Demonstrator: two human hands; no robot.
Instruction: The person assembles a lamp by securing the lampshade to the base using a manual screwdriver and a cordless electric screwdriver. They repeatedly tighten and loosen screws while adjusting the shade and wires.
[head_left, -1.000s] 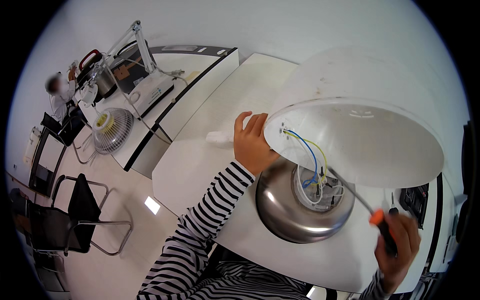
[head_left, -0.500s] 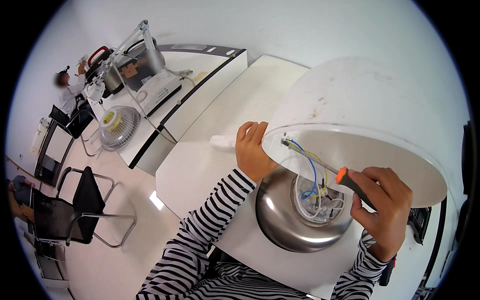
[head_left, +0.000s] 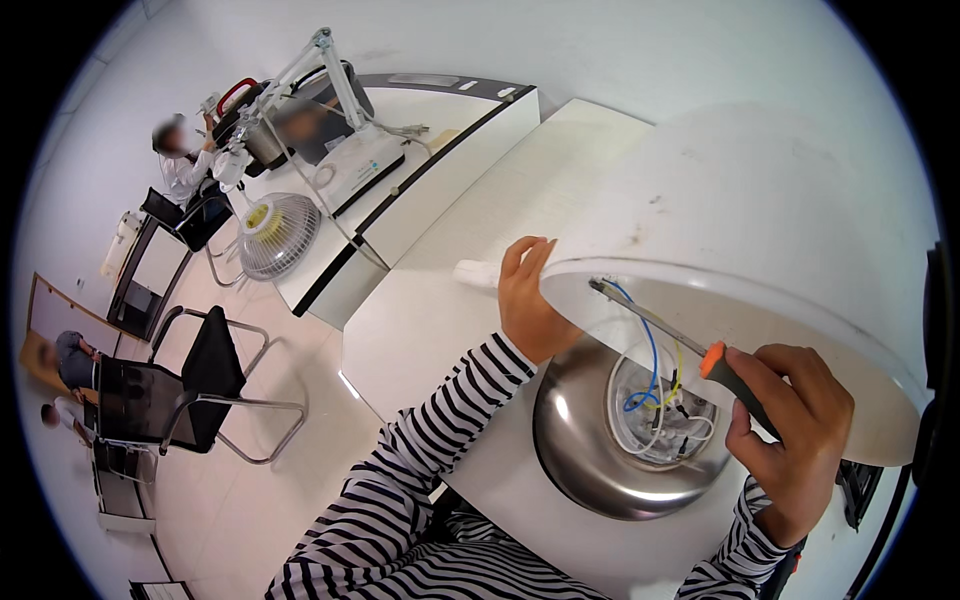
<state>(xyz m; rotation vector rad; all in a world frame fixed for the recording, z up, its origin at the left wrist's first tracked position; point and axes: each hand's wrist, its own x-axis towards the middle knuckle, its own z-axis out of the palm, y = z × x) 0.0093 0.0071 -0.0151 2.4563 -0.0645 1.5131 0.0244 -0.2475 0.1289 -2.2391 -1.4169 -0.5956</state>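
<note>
A large white plastic housing point(head_left: 690, 215) is tilted up, its open underside facing me. My left hand point(head_left: 533, 310) is closed round its left edge, beside a white protruding piece point(head_left: 476, 273). In my right hand point(head_left: 800, 430) is a screwdriver point(head_left: 655, 322) with a dark grey and orange handle. Its shaft reaches inside the housing, and the tip is at a small dark spot near the left rim. Below sits a round, shiny steel base point(head_left: 580, 440) with a wiring recess in its middle. Blue wire point(head_left: 655, 365), yellow and white wires run between recess and housing.
The white table point(head_left: 400, 350) carries the steel base. Beyond it, a second desk point(head_left: 470, 150) bears a jointed-arm lamp point(head_left: 330, 110) with a wire-caged head. Black chairs point(head_left: 215, 380) stand on the floor at left. Several other people are in the background. A black object point(head_left: 858, 490) lies at right.
The whole view has shifted, so everything appears further right. My left hand still holds the housing, and the screwdriver stays in my right hand with its tip at the same spot.
</note>
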